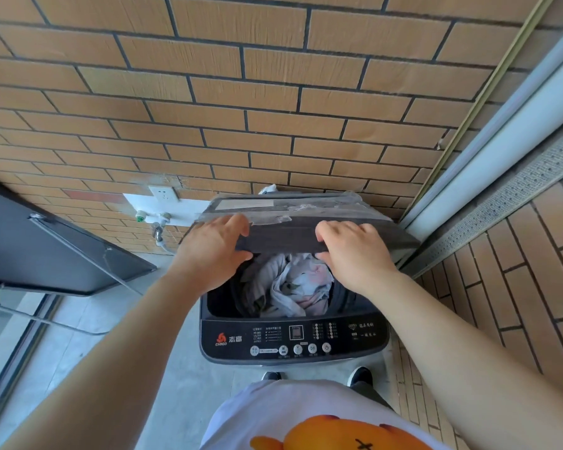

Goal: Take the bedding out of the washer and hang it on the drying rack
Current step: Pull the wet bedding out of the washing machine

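Down inside the drum of the washer [293,339], the bedding [290,284] lies in a crumpled heap, pale with pink and grey patches. Over its far side the folded lid [283,237] is half raised. The left hand [213,248] and right hand [351,251] each grip its near edge, thumbs underneath. Let go before it rests back, the lid could fall on reaching arms.
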`<state>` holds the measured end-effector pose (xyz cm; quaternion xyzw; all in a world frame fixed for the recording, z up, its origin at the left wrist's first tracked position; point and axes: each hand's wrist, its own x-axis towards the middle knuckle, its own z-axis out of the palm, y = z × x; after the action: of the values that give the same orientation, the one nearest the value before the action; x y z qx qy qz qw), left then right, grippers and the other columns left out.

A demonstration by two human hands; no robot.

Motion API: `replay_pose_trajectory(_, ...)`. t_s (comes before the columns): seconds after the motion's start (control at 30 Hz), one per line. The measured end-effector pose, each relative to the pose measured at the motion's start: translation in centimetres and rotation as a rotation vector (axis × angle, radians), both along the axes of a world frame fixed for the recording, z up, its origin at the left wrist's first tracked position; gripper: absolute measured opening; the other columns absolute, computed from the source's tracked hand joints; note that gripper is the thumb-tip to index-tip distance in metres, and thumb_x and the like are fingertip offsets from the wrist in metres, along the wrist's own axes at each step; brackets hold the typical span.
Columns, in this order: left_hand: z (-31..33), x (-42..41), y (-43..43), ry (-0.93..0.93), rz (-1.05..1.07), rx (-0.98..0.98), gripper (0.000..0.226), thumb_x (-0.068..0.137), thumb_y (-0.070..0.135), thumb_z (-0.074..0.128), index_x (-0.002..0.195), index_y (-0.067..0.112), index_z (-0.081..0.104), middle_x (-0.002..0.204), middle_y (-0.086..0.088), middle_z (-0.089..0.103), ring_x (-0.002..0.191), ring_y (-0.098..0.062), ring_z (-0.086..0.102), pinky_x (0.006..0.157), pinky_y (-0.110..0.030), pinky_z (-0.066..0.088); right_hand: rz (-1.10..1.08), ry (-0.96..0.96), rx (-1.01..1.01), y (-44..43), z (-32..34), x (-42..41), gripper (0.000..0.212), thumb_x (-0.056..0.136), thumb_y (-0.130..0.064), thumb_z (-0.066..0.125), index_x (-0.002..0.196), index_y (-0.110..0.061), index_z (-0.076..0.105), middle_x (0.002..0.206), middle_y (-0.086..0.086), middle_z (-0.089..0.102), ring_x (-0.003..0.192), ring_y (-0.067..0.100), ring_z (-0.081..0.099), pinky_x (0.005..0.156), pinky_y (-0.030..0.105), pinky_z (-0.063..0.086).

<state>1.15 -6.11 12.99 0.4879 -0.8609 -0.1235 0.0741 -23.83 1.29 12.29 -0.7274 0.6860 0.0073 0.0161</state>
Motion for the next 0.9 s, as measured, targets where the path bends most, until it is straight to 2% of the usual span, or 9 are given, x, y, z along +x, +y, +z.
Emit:
replay_pose_trajectory(0.07,0.7,0.2,-1.2,0.098,0.003,-0.176,0.028,0.083,0.026,0.078,0.101,0.018,0.058,0.106,0.001,0.063,0.098,-0.028,0.059,0.083,-0.04,0.046,-0.018,0.041,-0.169,-1.0,1.0,-0.4,0.023,0.094,-0.033,0.066,0.11,-0.018,0.057,0.112,0.0,0.063,0.106,0.027,0.058,0.085,0.042,0.046)
replay_pose_trajectory(0.17,1.3,-0.3,-3.7,0.213,0.02,-0.406,0.016,0.081,0.012,0.078,0.086,0.01,0.063,0.093,-0.006,0.063,0.085,-0.034,0.057,0.072,-0.043,0.049,-0.154,0.053,-0.425,-3.1,2.3,-0.3,0.018,0.089,-0.026,0.07,0.099,-0.012,0.066,0.098,0.008,0.059,0.087,0.032,0.056,0.072,0.041,0.045)
replay_pose_trajectory(0.3,1.6,-1.4,-6.9,0.238,0.029,-0.556,0.014,0.082,-0.005,0.066,0.089,0.007,0.068,0.089,-0.008,0.065,0.081,-0.034,0.056,0.067,-0.044,0.05,-0.222,-0.081,-0.489,-6.0,3.2,-0.1,0.017,0.088,-0.008,0.07,0.105,-0.007,0.067,0.099,0.011,0.058,0.075,0.036,0.059,0.063,0.038,0.051)
replay_pose_trajectory(0.4,1.9,-1.9,-8.5,0.201,0.061,-0.576,0.037,0.075,-0.01,0.062,0.106,0.006,0.071,0.104,-0.009,0.071,0.091,-0.036,0.062,0.075,-0.043,0.054,-0.215,-0.08,-0.411,-7.5,3.9,-0.2,0.049,0.084,-0.004,0.07,0.132,-0.005,0.058,0.124,0.011,0.056,0.097,0.035,0.062,0.08,0.041,0.054)
replay_pose_trajectory(0.47,2.6,-2.4,-9.3,0.157,0.067,-0.521,0.049,0.076,-0.006,0.063,0.123,0.005,0.066,0.125,-0.01,0.067,0.112,-0.035,0.062,0.089,-0.046,0.053,-0.187,-0.066,-0.368,-8.4,4.5,-0.2,0.062,0.086,-0.01,0.069,0.144,-0.005,0.047,0.143,0.013,0.049,0.119,0.034,0.055,0.096,0.044,0.048)
replay_pose_trajectory(0.57,3.6,-3.1,-10.1,0.017,0.088,-0.365,0.064,0.09,0.008,0.058,0.151,0.011,0.04,0.16,-0.005,0.036,0.149,-0.025,0.029,0.118,-0.042,0.029,-0.186,-0.066,-0.25,-9.7,5.2,-0.2,0.078,0.093,-0.021,0.062,0.158,-0.012,0.021,0.163,0.012,0.026,0.145,0.032,0.032,0.112,0.047,0.035)
replay_pose_trajectory(0.63,3.8,-3.2,-10.3,0.01,0.077,-0.333,0.064,0.094,0.013,0.055,0.155,0.013,0.034,0.164,-0.006,0.027,0.153,-0.024,0.019,0.121,-0.041,0.021,-0.199,-0.075,-0.183,-10.5,5.3,-0.3,0.082,0.096,-0.023,0.058,0.16,-0.017,0.008,0.167,0.011,0.012,0.149,0.032,0.024,0.115,0.047,0.031)
replay_pose_trajectory(0.77,3.0,-3.5,-9.6,0.061,0.024,-0.386,0.06,0.088,0.009,0.059,0.147,0.01,0.047,0.158,-0.009,0.038,0.149,-0.028,0.03,0.117,-0.044,0.028,-0.204,-0.08,-0.079,-12.0,5.6,-0.9,0.085,0.096,-0.018,0.056,0.16,-0.022,0.001,0.169,0.005,-0.006,0.153,0.031,0.013,0.119,0.049,0.025)
replay_pose_trajectory(0.9,0.6,-3.8,-7.9,0.051,0.023,-0.239,0.057,0.09,0.013,0.06,0.146,0.013,0.048,0.159,-0.007,0.037,0.148,-0.027,0.031,0.116,-0.043,0.028,-0.181,-0.098,-0.015,-13.0,5.8,-1.5,0.086,0.096,-0.014,0.055,0.161,-0.025,-0.001,0.168,0.0,-0.016,0.155,0.03,0.0,0.121,0.053,0.017)
